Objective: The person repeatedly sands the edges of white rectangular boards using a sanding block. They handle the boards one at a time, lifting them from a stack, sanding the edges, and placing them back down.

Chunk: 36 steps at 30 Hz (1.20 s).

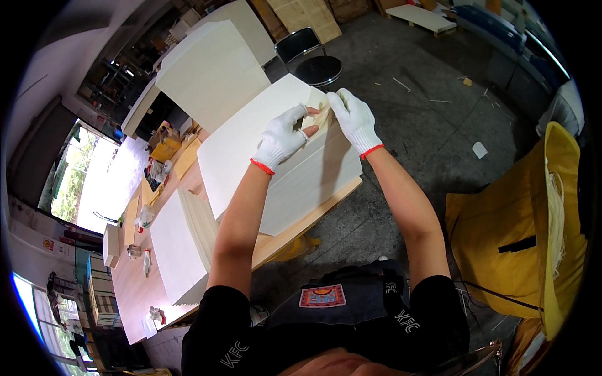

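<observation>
My left hand point(283, 136), in a white knit glove with bare thumb and fingertip, is at the far corner of a tall stack of white sheets point(241, 141). Its thumb and forefinger stand apart beside some crumpled cream paper strips point(323, 118). My right hand point(355, 119), also gloved in white with a red cuff, is closed on the strips from the other side; its fingertips are partly hidden. The stack rests on a wooden table point(266, 249) with its layered side towards me. A second, lower stack of white sheets point(172, 244) lies to the left.
A large pale stack point(216, 66) stands beyond. Behind the table is a black chair point(316, 66). A yellow fabric sack point(495, 244) stands on the right. Small bottles, a metal cup point(133, 251) and a yellow box point(164, 144) line the table's left side. Scraps litter the grey floor.
</observation>
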Each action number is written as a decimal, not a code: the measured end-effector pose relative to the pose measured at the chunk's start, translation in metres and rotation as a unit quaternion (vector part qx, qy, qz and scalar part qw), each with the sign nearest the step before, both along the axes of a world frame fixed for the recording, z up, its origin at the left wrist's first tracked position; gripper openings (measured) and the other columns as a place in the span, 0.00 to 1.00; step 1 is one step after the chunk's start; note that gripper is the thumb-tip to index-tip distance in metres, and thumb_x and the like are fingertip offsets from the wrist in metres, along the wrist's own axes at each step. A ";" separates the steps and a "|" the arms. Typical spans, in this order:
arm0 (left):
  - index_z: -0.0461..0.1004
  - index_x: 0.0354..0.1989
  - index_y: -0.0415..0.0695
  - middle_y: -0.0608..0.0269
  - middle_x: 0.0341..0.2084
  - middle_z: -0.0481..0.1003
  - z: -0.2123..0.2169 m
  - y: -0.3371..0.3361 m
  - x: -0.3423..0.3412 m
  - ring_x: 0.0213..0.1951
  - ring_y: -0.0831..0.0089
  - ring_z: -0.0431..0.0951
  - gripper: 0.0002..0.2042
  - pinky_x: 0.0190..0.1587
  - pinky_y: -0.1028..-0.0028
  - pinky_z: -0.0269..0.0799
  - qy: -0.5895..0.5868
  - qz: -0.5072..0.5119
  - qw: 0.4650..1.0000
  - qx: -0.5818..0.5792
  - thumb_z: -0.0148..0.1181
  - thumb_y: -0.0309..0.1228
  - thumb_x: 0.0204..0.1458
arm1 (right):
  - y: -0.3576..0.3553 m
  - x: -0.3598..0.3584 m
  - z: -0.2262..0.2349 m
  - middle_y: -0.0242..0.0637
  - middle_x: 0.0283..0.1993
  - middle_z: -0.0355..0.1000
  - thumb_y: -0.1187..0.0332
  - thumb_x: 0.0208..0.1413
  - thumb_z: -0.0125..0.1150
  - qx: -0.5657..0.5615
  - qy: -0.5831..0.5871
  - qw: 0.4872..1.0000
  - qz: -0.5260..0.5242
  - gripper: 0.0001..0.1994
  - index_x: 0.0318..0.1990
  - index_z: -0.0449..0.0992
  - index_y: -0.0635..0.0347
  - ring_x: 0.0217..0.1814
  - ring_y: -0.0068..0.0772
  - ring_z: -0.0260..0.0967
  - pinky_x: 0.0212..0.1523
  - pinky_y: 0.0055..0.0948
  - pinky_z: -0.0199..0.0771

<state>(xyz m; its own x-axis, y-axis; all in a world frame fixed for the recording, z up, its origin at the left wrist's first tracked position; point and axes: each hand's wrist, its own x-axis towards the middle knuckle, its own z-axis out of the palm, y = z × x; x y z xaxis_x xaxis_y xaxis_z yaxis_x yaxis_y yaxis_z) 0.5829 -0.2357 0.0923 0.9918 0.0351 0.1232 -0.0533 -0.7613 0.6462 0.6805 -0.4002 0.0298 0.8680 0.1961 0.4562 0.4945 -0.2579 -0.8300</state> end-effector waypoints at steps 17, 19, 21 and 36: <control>0.77 0.56 0.48 0.57 0.38 0.79 0.011 -0.008 -0.004 0.40 0.70 0.77 0.14 0.47 0.70 0.73 0.038 0.018 0.997 0.058 0.58 0.34 0.63 | 0.000 -0.001 0.000 0.51 0.32 0.77 0.42 0.66 0.46 -0.002 0.008 1.000 -0.002 0.26 0.38 0.75 0.57 0.39 0.58 0.76 0.40 0.50 0.70; 0.77 0.55 0.47 0.57 0.39 0.79 0.001 0.000 -0.001 0.39 0.71 0.76 0.14 0.47 0.70 0.73 -0.028 -0.006 0.999 0.043 0.57 0.33 0.63 | 0.000 -0.002 0.003 0.50 0.33 0.78 0.42 0.66 0.46 -0.001 0.020 1.000 0.006 0.26 0.38 0.76 0.57 0.39 0.58 0.76 0.40 0.50 0.71; 0.77 0.55 0.47 0.56 0.39 0.79 -0.008 0.005 0.000 0.39 0.68 0.77 0.14 0.48 0.69 0.73 -0.086 -0.012 0.996 0.019 0.57 0.32 0.63 | -0.002 -0.006 0.008 0.50 0.33 0.78 0.41 0.66 0.47 -0.010 0.026 0.999 0.018 0.26 0.37 0.76 0.57 0.39 0.57 0.76 0.40 0.50 0.71; 0.77 0.54 0.47 0.65 0.29 0.77 0.000 -0.002 0.000 0.25 0.79 0.73 0.16 0.32 0.73 0.71 -0.005 0.004 1.000 0.016 0.67 0.31 0.57 | 0.001 0.000 0.000 0.49 0.33 0.78 0.43 0.66 0.47 -0.008 0.010 1.000 -0.006 0.24 0.38 0.76 0.56 0.39 0.57 0.76 0.40 0.50 0.71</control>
